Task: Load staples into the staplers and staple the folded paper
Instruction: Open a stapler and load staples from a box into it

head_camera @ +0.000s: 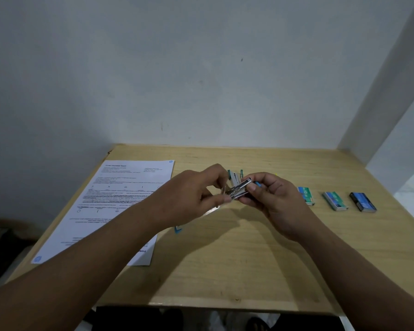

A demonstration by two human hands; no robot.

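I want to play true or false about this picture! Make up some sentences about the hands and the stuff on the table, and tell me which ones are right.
1. Both hands hold one small silver metal stapler above the light wooden table. True: left hand and right hand both grip it.
2. The white printed paper sheet lies to the right of the hands. False: it lies to the left.
3. Three small blue staple boxes lie in a row on the table. True.
4. One staple box rests on the paper. False: all lie on bare wood, on the right.
5. A hand presses on the paper. False: neither hand touches it.
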